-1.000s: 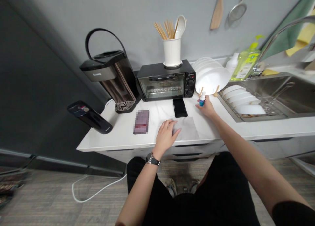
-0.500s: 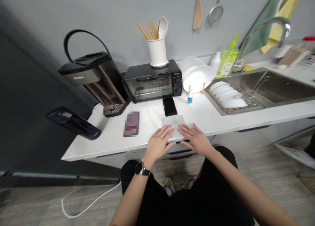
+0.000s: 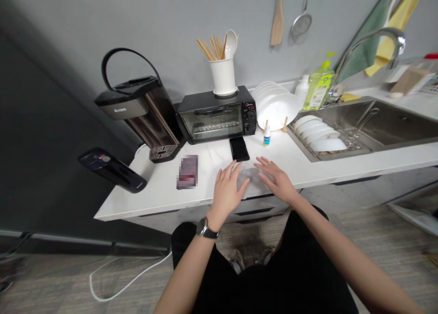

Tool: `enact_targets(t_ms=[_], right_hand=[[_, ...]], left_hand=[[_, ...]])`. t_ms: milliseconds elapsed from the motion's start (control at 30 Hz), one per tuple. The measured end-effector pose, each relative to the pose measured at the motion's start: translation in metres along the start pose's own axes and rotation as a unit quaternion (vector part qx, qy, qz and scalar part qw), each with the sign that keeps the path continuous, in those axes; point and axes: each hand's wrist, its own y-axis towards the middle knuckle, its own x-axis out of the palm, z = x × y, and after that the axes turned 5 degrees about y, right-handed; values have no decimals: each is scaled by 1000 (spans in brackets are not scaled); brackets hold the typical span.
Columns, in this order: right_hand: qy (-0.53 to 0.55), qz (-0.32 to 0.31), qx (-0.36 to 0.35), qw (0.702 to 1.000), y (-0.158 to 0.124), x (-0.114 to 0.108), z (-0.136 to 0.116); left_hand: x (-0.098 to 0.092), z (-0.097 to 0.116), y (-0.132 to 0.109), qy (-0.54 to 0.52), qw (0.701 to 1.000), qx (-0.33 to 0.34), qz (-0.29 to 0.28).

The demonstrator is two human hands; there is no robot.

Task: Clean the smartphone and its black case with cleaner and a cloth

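Both my hands lie flat on a thin white cloth [image 3: 252, 176] spread on the white counter [image 3: 157, 191]. My left hand [image 3: 226, 190], with a watch on its wrist, covers the cloth's left part, fingers stretched out. My right hand [image 3: 276, 179] rests on the right part, fingers spread. A black phone [image 3: 239, 148] lies just beyond the cloth. A small white dropper bottle [image 3: 267, 136] with a blue label stands upright to the right of the phone, apart from both hands.
A black toaster oven [image 3: 217, 115] with a white utensil holder [image 3: 223, 74] stands at the back. A black water dispenser [image 3: 142, 111] is at left, a blurred card [image 3: 187, 171] nearby. White plates [image 3: 277, 106], a dish rack [image 3: 318, 136], the sink [image 3: 383, 122] and green soap [image 3: 318, 84] are at right.
One second ago my right hand was at the dropper bottle. It left the bottle standing and came back onto the cloth beside my left hand. Both hands then shifted slightly further onto the cloth.
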Motion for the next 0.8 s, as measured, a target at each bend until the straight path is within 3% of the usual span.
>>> enact_targets(t_ms=[67,133,267,367,600,700,800], right_hand=[[35,25,23,999,31,5,13],[63,40,58,995,52,12,26],[75,56,107,990,58,19,44],[78,62,106,989,51,17,47],[96,107,120,982,53,15,47],[104,112,123,981,53,15,46],[119,117,122,978,52,16,45]], left_hand=[[10,3,39,11,998,-63,-10],[23,4,76,25,991,-120,-61],[43,-5,118,57,971,-183,-144],[43,-24,123,85,974,-149,-148],[17,-74,122,90,964,-130,-213],[14,-80,118,72,968,-108,-214],[19,-76,109,30,978,-124,-166]])
